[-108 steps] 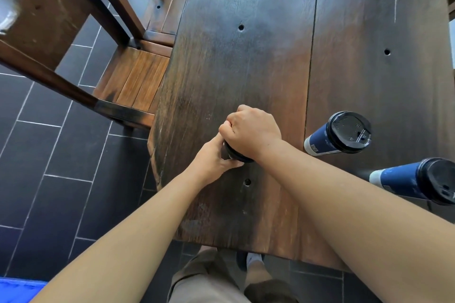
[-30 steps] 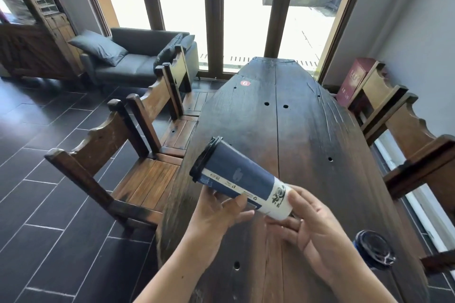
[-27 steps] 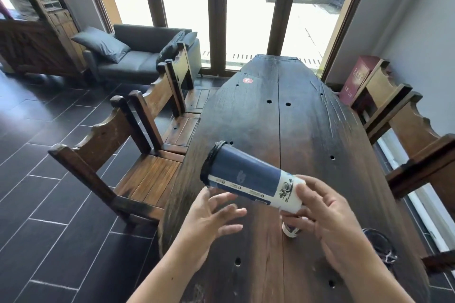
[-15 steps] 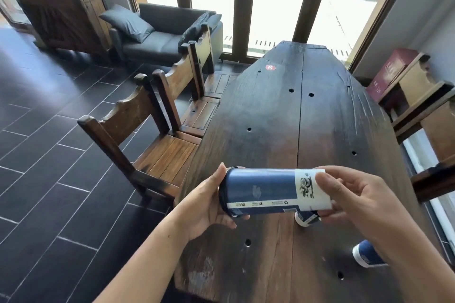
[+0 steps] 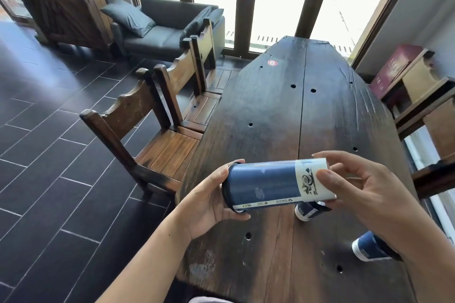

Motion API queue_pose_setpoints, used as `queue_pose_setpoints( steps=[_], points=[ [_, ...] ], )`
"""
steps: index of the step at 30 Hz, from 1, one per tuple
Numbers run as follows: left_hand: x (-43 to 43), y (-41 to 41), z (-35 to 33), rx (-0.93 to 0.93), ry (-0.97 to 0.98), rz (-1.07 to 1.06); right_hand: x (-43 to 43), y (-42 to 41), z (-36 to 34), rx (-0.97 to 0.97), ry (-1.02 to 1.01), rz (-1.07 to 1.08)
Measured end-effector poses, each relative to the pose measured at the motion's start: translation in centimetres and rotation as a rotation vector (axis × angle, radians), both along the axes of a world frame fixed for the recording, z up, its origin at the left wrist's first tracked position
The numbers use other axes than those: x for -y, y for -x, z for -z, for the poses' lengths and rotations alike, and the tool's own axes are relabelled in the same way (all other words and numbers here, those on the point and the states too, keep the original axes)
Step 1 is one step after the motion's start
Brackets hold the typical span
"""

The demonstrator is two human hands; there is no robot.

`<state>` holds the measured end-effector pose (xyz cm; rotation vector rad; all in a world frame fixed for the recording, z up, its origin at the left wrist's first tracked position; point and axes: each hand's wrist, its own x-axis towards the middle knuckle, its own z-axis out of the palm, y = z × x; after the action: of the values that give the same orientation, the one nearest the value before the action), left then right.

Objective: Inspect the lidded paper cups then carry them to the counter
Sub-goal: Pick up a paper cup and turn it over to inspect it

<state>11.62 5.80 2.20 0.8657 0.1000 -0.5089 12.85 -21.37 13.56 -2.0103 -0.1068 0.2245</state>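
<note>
Middle cup [image 5: 306, 211] and right cup [image 5: 369, 251] obstruct the near table [image 5: 270, 106]; beyond lies free.

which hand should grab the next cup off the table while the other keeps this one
Right, likely. The far cup and the near cup sit on the table just below the right hand, which only pinches the held cup at its base. The left hand wraps the lid end, farther from both.

The held paper cup [image 5: 270, 183] lies sideways over the near end of the table [image 5: 327, 118], lid end in the left hand [image 5: 206, 202], base end in the right hand [image 5: 362, 194]. A second cup [image 5: 306, 211] stands on the table just under it, and a third cup [image 5: 369, 251] nearer and further right. A chair [image 5: 150, 135] sits left of the table, a sofa [image 5: 167, 29] far behind it.
</note>
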Motion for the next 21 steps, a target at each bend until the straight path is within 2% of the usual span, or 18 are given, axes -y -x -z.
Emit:
queue_pose_setpoints(
  steps=[4,11,15,18,21],
  points=[
    [-0.2,-0.1,0.0,0.056,0.003,-0.011,0.6,0.1,-0.3,0.009,-0.009,-0.026],
    [-0.4,0.1,-0.1,0.183,-0.109,-0.060,0.5,0.0,0.5,-0.177,-0.125,0.117],
    [-0.6,0.1,0.2,0.211,-0.109,-0.050,0.4,0.0,1.2,-0.243,-0.150,0.131],
    [-0.5,0.1,0.2,0.185,-0.084,-0.032,0.4,0.1,1.2,-0.199,-0.141,0.119],
    [-0.3,0.0,0.0,0.129,-0.067,-0.008,0.6,0.5,0.8,-0.063,-0.029,0.065]
  ],
)
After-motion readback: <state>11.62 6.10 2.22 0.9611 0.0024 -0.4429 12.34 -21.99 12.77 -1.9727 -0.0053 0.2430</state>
